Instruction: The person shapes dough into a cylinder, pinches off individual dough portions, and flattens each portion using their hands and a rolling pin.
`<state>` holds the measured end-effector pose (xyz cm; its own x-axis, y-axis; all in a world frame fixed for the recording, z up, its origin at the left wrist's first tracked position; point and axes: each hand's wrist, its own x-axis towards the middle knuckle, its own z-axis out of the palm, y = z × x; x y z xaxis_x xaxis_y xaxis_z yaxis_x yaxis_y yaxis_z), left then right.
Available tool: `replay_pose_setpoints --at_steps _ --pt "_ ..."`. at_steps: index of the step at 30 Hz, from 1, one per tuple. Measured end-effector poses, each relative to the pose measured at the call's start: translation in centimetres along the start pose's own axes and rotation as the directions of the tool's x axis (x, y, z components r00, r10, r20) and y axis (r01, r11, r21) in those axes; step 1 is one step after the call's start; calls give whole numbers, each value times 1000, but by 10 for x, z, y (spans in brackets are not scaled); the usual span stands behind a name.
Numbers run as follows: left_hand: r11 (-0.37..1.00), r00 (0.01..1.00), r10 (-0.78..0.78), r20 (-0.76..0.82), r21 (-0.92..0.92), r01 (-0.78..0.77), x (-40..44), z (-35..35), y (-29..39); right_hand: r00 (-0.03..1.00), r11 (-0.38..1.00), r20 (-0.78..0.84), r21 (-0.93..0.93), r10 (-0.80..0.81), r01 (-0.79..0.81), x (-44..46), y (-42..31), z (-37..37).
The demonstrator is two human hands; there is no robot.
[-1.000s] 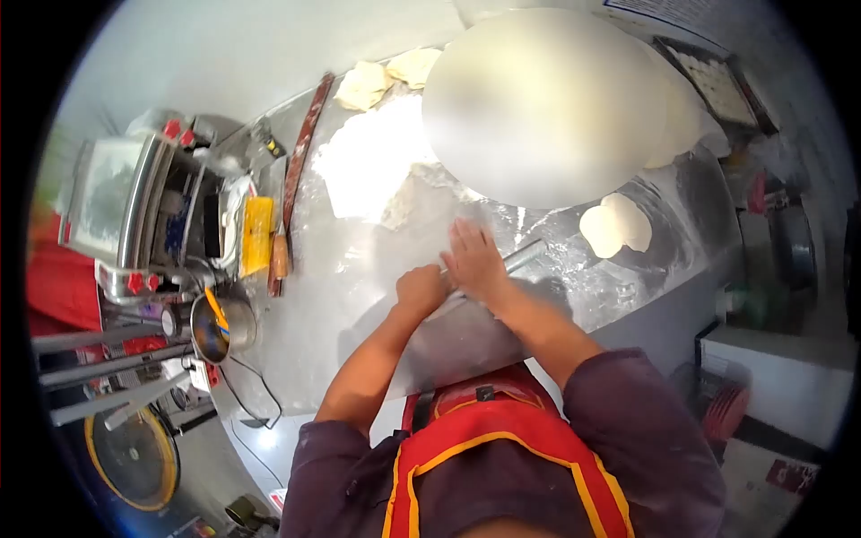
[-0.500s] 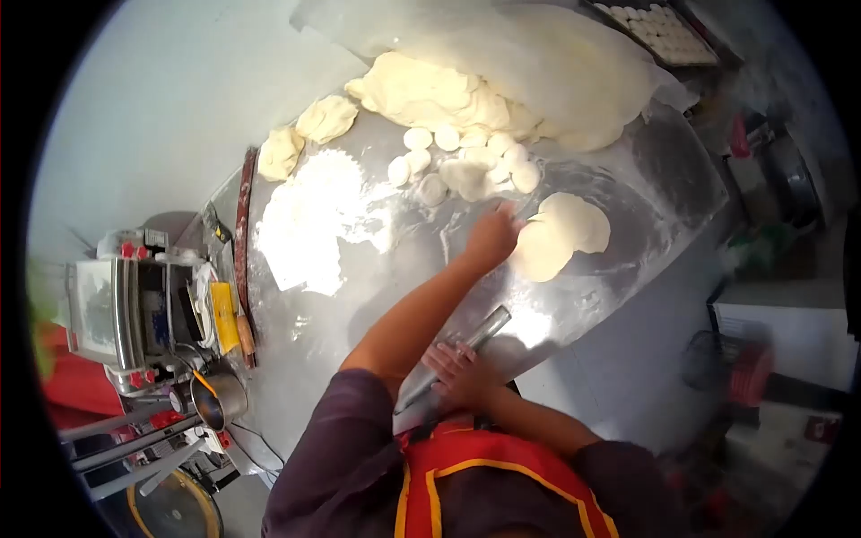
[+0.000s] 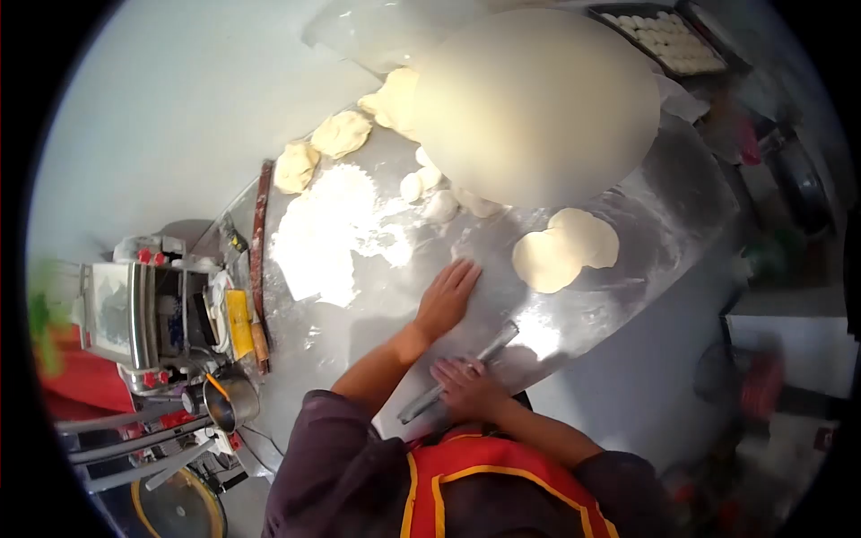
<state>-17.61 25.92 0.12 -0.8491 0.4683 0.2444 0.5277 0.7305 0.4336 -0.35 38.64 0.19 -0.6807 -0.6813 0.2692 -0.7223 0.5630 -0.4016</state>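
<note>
My left hand (image 3: pixel 448 298) lies palm down on the floury table, fingers stretched out and holding nothing. Close to my body, my right hand (image 3: pixel 473 392) is over a metal rolling pin (image 3: pixel 499 342), gripping it around its middle. To the right of my left hand lie overlapping flat rounds of dough (image 3: pixel 549 258). Beyond my fingertips sit small dough balls (image 3: pixel 440 207), partly covered by a large blurred oval. That oval also hides much of the big dough mass (image 3: pixel 395 100). Two dough lumps (image 3: pixel 342 134) rest near the table's far left edge.
Spread flour (image 3: pixel 325 238) covers the table's left part. A long dark red stick (image 3: pixel 260 224) lies along the left edge, beside a yellow scraper (image 3: pixel 238 323). A metal pot (image 3: pixel 231 403) stands lower left. A tray (image 3: pixel 668 40) of dough pieces is at the far right.
My left hand has drawn back toward my body and left, away from the flat dough rounds, and its fingers have straightened. The right hand stays on the rolling pin. A blurred oval now covers the back.
</note>
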Motion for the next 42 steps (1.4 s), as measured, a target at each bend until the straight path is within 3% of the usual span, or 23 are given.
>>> replay_pose_setpoints --at_steps 3,6,10,13,22,28,31,32,33,36,38,41,42 --pt "999 997 -52 -61 -11 51 -116 -37 6 1000 1000 3 -24 6 -6 5 0 -6" --pt "990 991 -127 -47 -65 124 -163 -63 18 1000 998 -15 -62 -1 0 5 -1 -6" --pt "983 984 -178 -31 44 179 -141 -59 12 1000 998 17 -59 -3 4 5 -3 -8" --pt "971 978 -192 87 158 177 -124 -48 8 999 998 40 -70 4 -2 1 -4 -4" --pt "955 969 -218 120 230 187 -92 -47 3 999 998 51 -63 2 1 6 -1 -7" --pt "971 987 -153 -42 181 158 -101 -33 -5 987 998 159 64 -6 -4 9 -4 -17" --pt "894 916 -397 -62 -251 371 -121 -39 -26 977 994 202 94 -68 50 15 27 -27" --pt "927 929 -361 -85 -146 346 -131 -61 -17 987 999 160 49 -12 4 12 32 -40" --pt "911 917 -394 -54 -153 382 -144 -66 -11 993 999 115 1 32 -32 15 35 -53" --pt "869 880 -475 14 -146 472 -175 -72 8 961 996 265 -62 77 -63 23 29 -59" --pt "840 846 -532 19 -109 531 -191 -72 20 961 993 251 -61 117 -105 33 10 -58" --pt "824 798 -553 -240 -14 567 -226 -70 34 976 986 150 -72 160 -151 42 -9 -36" --pt "809 796 -570 -203 26 587 -238 -69 37 985 985 72 -78 160 -154 39 -11 -23"
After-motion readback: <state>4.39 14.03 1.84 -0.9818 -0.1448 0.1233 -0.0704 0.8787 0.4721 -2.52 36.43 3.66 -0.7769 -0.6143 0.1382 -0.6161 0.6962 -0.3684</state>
